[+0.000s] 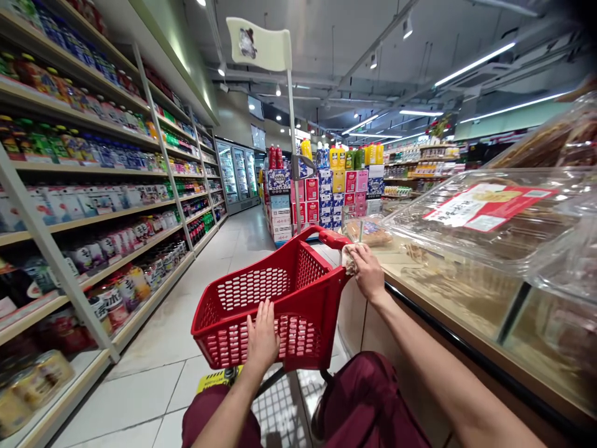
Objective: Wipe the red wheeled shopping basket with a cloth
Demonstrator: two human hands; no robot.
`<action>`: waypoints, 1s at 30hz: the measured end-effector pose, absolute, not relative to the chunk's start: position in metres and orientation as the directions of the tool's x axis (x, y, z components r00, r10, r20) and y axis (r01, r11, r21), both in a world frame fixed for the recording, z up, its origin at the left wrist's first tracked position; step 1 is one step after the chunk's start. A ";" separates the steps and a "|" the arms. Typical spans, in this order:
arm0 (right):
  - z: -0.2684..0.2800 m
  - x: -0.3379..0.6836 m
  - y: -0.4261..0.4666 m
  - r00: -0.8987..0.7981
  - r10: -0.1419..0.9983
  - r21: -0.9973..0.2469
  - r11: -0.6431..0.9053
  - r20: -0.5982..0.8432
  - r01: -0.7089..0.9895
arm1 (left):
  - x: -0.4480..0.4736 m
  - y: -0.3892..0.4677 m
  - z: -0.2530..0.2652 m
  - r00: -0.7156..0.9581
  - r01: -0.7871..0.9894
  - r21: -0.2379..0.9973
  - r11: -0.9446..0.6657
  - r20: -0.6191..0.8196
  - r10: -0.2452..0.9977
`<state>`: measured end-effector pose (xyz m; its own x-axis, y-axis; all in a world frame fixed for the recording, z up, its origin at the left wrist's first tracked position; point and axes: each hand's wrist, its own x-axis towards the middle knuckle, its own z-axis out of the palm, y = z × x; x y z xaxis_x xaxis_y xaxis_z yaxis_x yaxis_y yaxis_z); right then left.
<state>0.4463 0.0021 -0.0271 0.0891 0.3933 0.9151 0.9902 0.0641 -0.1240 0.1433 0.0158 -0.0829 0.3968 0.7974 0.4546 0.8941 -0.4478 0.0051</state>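
Note:
A red plastic shopping cart (317,311) with a perforated basket stands sideways right in front of my knees. My left hand (263,333) lies flat against the near side of the basket, fingers stretched out and pointing up. At the cart's handle end, upper right, my right hand (367,270) is closed on a pale cloth (349,258), which is pressed against the corner by the handle (333,239). A pole rises behind the cart and carries a cream flag-shaped sign (270,46). The basket's inside shows no goods from here.
Shelves of bottled and canned drinks (107,205) line the left side. Close on the right is a display counter (448,286) with clear plastic food boxes (485,211). Stacked drink cartons (321,199) stand ahead, with glass-door fridges (237,174) behind. Pale tiles (140,386) cover the floor.

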 end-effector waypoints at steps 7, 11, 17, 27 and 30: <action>-0.036 0.404 0.012 -0.177 0.567 0.064 0.213 0.804 0.975 | 0.144 0.015 -0.083 0.392 0.908 -0.041 -0.418 0.440 0.808; -0.003 0.440 0.007 -0.056 0.616 0.042 0.036 0.786 0.998 | 0.146 0.014 -0.080 0.375 0.914 -0.022 -0.406 0.428 0.822; -0.014 0.410 0.014 -0.174 0.642 0.122 0.125 0.746 0.985 | 0.155 0.011 -0.076 0.303 0.934 0.059 -0.352 0.390 0.870; -0.004 0.410 0.012 -0.080 0.655 0.065 0.046 0.752 0.997 | 0.155 0.010 -0.073 0.310 0.933 0.064 -0.355 0.361 0.880; -0.019 0.375 0.018 -0.188 0.664 0.093 0.176 0.723 0.980 | 0.153 0.011 -0.074 0.323 0.931 0.042 -0.362 0.362 0.874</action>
<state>0.3749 0.0182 -0.0187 -0.1878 0.6644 0.7234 0.9800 0.1756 0.0932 0.1530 0.0111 -0.0739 0.3230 0.8743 0.3622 0.9314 -0.3616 0.0423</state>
